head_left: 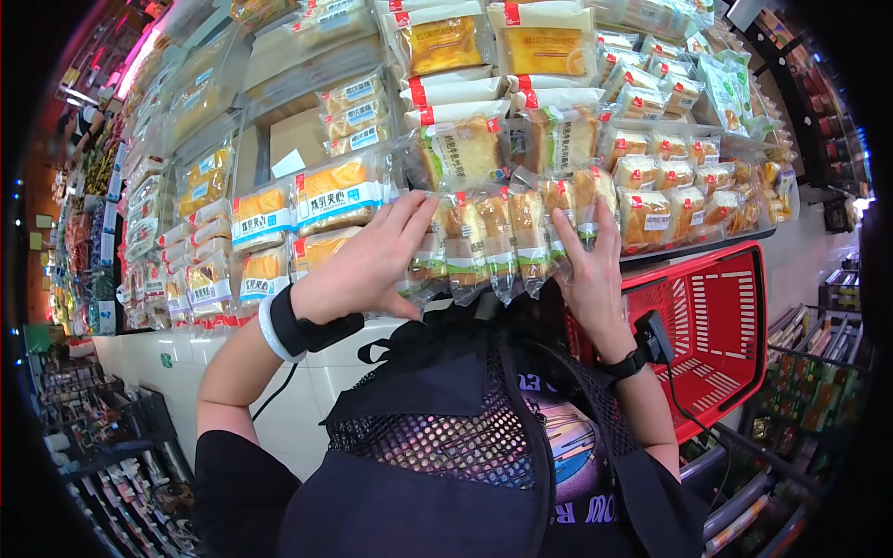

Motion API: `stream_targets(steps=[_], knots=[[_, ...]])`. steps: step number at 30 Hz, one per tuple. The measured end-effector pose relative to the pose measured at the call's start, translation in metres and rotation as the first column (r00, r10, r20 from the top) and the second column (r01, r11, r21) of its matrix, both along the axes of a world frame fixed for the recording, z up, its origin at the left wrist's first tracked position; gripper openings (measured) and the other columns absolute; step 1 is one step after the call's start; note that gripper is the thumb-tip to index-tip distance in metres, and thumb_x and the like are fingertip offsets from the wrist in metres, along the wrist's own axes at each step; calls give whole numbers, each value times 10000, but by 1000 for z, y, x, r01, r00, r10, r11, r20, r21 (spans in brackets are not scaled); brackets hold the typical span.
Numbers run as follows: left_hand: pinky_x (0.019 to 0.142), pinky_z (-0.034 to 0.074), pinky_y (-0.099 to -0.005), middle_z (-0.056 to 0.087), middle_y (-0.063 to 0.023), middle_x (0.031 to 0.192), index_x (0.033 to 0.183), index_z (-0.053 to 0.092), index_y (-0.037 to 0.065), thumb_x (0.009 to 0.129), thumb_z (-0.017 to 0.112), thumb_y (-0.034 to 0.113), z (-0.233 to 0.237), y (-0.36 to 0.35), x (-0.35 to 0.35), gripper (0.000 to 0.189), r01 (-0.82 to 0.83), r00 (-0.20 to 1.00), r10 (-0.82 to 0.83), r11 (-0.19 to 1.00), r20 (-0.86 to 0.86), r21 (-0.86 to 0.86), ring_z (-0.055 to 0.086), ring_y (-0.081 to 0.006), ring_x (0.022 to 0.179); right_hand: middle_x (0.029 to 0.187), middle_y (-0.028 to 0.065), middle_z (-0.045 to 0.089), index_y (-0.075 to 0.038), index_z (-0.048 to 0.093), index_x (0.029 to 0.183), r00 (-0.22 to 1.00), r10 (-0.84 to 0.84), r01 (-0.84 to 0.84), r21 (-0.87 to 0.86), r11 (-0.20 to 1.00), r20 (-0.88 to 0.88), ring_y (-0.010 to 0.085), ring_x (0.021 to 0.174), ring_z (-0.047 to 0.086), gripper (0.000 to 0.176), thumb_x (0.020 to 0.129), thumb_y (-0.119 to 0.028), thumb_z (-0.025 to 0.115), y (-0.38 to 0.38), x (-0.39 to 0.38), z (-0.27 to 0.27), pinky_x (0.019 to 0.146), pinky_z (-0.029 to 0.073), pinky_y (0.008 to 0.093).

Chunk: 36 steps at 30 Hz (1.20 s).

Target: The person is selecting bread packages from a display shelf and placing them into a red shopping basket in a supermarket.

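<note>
A row of upright bread packs (465, 244) in clear wrappers stands at the front edge of the display, between my two hands. My left hand (377, 256) is at the row's left end, fingers stretched out over the end pack and thumb apart below. At the right end, my right hand (593, 272) has its fingers spread, their tips touching the packs there. Neither hand is closed around a pack. Behind the row lean larger toast bread packs (459, 156) with green and white labels. Left of my left hand are bread packs with blue and white labels (337, 197).
Red-topped cake packs (439, 45) stand at the back. Small wrapped buns (642, 172) fill the right side. A red shopping basket (693, 325) is close by my right forearm. A grey tray (296, 139) holds a few packs. A dark bag (419, 400) hangs at my front.
</note>
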<state>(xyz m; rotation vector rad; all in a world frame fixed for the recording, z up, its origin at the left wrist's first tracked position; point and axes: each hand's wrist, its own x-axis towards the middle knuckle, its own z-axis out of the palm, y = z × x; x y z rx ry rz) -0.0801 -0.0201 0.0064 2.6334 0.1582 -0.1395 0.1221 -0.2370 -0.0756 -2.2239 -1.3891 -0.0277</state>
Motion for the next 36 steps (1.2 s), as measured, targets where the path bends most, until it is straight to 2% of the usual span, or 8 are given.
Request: stream_targets(steps=[8,12,15,17,22,31,34,36], knots=[[1077,159,-625,278,-228,1420,1411,257,15,450,864,497,6,-5,0,1235,-80,976,125,967,-178,240,191,-444,1365,1426,282,262,-200,521,1320,999,-10,10,1,1000,41,511,1235,349,719,662,64,644,3,-1,-2,1007,368,510],[1083,102,-637,215,-219,1481,1439,268,105,463,852,518,10,-1,11,1211,-163,986,165,969,5,185,136,-436,1394,1423,285,265,-209,515,1324,997,-11,9,19,1000,73,515,1237,344,725,666,71,635,2,-2,-5,1005,370,511],[1076,94,-656,163,-194,1519,1462,254,166,484,828,541,12,-12,25,1194,25,999,-18,964,-29,265,128,-423,1401,1424,285,261,-206,502,1334,997,9,-9,6,1000,71,511,1244,337,739,663,71,641,1,0,-2,1013,363,509],[1070,88,-672,161,-168,1528,1466,264,190,510,802,554,2,-14,25,1156,254,950,-165,902,-265,348,125,-408,1408,1425,283,257,-197,487,1345,998,20,-20,-3,1000,51,508,1250,330,750,662,68,647,-4,0,-1,1020,355,507],[1067,118,-671,154,-160,1533,1459,285,165,521,787,563,7,1,24,1136,195,964,-138,947,-226,255,123,-391,1413,1447,271,226,-50,235,1446,994,9,-5,42,999,-107,452,1307,291,1000,636,-94,819,-23,3,-5,1063,321,472],[1102,161,-591,120,-173,1539,1462,272,143,573,770,560,19,17,-9,1100,35,960,27,976,-278,216,103,-406,1413,1423,274,244,-27,222,1440,961,14,-9,20,1000,-277,448,1288,306,1051,588,-63,837,-30,9,9,1051,324,475],[1102,225,-528,164,-170,1529,1447,306,141,671,770,453,33,37,0,956,2,1000,2,967,-17,255,161,-392,1401,1428,237,255,-34,247,1431,953,-11,19,23,1000,-303,405,1314,303,1026,593,-65,838,-32,9,20,1071,327,431],[1048,340,-445,378,-182,1422,1323,480,84,759,746,291,46,50,14,657,-116,972,75,978,225,176,366,-350,1312,1426,236,258,-34,257,1426,959,-14,29,48,998,-281,400,1313,307,1019,590,-62,840,-33,7,21,1071,329,430]])
